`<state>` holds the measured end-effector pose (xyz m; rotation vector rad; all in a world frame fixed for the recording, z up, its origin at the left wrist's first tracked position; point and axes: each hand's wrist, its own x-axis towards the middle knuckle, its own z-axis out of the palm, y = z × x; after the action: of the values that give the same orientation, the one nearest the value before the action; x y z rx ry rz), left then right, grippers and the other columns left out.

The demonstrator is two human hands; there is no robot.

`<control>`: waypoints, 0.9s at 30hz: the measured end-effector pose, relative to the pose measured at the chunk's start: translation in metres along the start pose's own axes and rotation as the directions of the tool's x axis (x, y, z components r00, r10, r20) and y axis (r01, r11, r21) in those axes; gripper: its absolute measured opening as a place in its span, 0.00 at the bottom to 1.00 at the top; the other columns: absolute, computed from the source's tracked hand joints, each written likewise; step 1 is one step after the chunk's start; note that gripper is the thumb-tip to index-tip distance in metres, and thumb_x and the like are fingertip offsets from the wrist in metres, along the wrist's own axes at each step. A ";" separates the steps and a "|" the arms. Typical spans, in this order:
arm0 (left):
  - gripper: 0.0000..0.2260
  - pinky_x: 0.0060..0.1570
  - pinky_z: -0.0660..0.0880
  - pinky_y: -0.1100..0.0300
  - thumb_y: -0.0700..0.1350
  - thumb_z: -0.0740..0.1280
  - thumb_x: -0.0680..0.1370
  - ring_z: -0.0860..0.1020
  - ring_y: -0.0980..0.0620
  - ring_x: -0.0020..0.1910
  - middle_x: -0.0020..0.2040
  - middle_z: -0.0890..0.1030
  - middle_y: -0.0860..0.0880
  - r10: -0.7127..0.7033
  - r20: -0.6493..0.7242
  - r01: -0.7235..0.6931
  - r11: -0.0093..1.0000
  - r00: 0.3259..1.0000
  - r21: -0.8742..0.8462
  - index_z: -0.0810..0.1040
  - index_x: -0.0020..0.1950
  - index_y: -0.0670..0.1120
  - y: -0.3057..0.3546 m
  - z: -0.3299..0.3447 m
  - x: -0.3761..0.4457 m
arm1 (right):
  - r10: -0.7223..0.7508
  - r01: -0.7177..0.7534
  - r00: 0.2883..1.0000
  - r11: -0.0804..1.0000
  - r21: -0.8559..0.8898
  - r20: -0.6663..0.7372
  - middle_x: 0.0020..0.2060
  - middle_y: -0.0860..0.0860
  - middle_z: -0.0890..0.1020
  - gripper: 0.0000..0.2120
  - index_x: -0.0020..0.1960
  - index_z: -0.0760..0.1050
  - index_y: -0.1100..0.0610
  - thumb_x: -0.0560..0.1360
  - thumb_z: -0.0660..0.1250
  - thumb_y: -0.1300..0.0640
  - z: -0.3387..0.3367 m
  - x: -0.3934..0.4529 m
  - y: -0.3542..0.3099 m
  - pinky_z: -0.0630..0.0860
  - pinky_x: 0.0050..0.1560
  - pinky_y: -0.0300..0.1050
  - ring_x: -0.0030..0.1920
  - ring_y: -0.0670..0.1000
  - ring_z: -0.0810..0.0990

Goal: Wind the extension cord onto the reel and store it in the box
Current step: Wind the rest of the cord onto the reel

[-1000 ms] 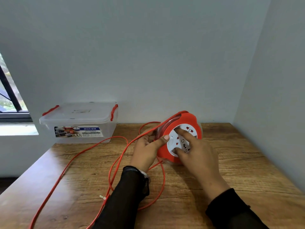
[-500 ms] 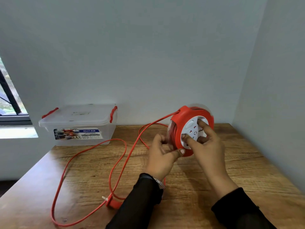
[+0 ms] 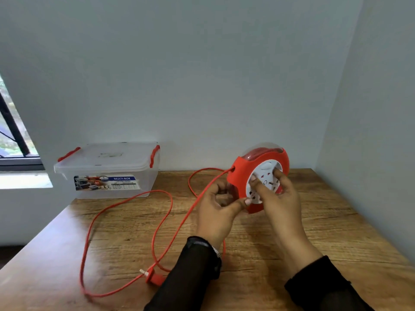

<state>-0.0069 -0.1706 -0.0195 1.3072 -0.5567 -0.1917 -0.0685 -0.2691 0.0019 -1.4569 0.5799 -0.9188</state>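
I hold a red cord reel (image 3: 240,178) with a white socket face upright above the wooden table (image 3: 336,221). My left hand (image 3: 219,212) grips its lower left rim, thumb on the front. My right hand (image 3: 278,194) has fingers curled on the white centre disc. The red extension cord (image 3: 125,200) leaves a hole in the reel's left side and loops across the table. Its red plug (image 3: 152,277) lies near my left sleeve. A clear plastic box (image 3: 107,173) with red latches stands shut at the back left.
Grey walls close in behind and on the right of the table. A window (image 3: 13,135) and sill lie left of the box. The cord's loops cover the table's left and middle parts.
The reel has risen and shifted right in my hands. The cord's loops have shrunk and the plug has slid along the table toward me.
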 end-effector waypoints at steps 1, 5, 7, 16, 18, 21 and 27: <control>0.14 0.33 0.76 0.66 0.29 0.75 0.67 0.80 0.58 0.30 0.29 0.81 0.53 0.005 0.013 -0.005 1.000 1.000 0.010 0.76 0.44 0.44 0.000 0.003 -0.001 | 0.102 -0.106 0.994 0.985 0.135 0.037 0.43 0.49 0.83 0.19 0.59 0.75 0.50 0.70 0.73 0.50 0.001 0.002 -0.002 0.76 0.34 0.36 0.37 0.41 0.80; 0.12 0.27 0.74 0.69 0.25 0.72 0.68 0.79 0.61 0.25 0.25 0.81 0.54 0.001 0.011 -0.001 1.000 1.000 0.016 0.75 0.46 0.36 -0.002 0.004 -0.002 | 0.460 -0.535 0.842 0.775 0.335 0.280 0.23 0.50 0.77 0.09 0.48 0.71 0.54 0.76 0.64 0.47 0.002 0.008 -0.002 0.58 0.19 0.33 0.18 0.45 0.67; 0.13 0.32 0.80 0.60 0.27 0.74 0.67 0.84 0.52 0.33 0.31 0.84 0.48 0.001 -0.050 0.001 0.999 0.999 0.042 0.77 0.47 0.36 -0.006 0.002 0.000 | 0.517 -0.640 0.768 0.637 0.429 0.378 0.24 0.52 0.79 0.07 0.45 0.69 0.55 0.78 0.60 0.52 0.002 0.011 0.001 0.59 0.20 0.33 0.18 0.46 0.68; 0.09 0.35 0.79 0.59 0.32 0.73 0.71 0.82 0.51 0.35 0.38 0.83 0.41 -0.025 -0.125 0.021 0.999 0.992 -0.033 0.80 0.49 0.40 0.002 -0.011 0.007 | 0.470 -0.679 0.715 0.643 0.354 0.518 0.40 0.56 0.86 0.11 0.53 0.75 0.64 0.75 0.56 0.64 0.000 0.009 -0.001 0.67 0.22 0.35 0.24 0.45 0.75; 0.08 0.36 0.79 0.56 0.35 0.72 0.73 0.82 0.47 0.37 0.42 0.84 0.39 -0.042 -0.154 0.031 0.997 0.987 -0.070 0.81 0.51 0.39 0.005 -0.019 0.009 | 0.457 -0.636 0.731 0.725 0.264 0.506 0.43 0.57 0.86 0.10 0.54 0.74 0.62 0.76 0.58 0.62 0.002 0.007 -0.003 0.68 0.22 0.37 0.24 0.45 0.75; 0.07 0.42 0.80 0.52 0.40 0.73 0.73 0.83 0.49 0.39 0.41 0.86 0.46 -0.063 -0.164 0.046 0.993 0.984 -0.105 0.82 0.50 0.45 0.011 -0.030 0.013 | 0.410 -0.486 0.799 0.871 0.073 0.440 0.37 0.57 0.85 0.06 0.50 0.75 0.60 0.77 0.62 0.60 0.006 0.002 -0.005 0.66 0.25 0.38 0.25 0.45 0.73; 0.05 0.46 0.81 0.50 0.47 0.73 0.73 0.84 0.46 0.43 0.44 0.86 0.44 -0.081 -0.188 0.075 0.996 0.979 -0.036 0.82 0.47 0.49 0.018 -0.045 0.017 | -0.258 0.391 0.911 0.790 -0.472 0.323 0.41 0.47 0.81 0.03 0.42 0.78 0.52 0.71 0.71 0.55 -0.002 0.002 0.003 0.73 0.39 0.42 0.40 0.48 0.78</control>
<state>0.0266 -0.1352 -0.0043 1.3041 -0.3400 -0.1378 -0.0690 -0.2722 -0.0005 -2.1953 0.4149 -0.8602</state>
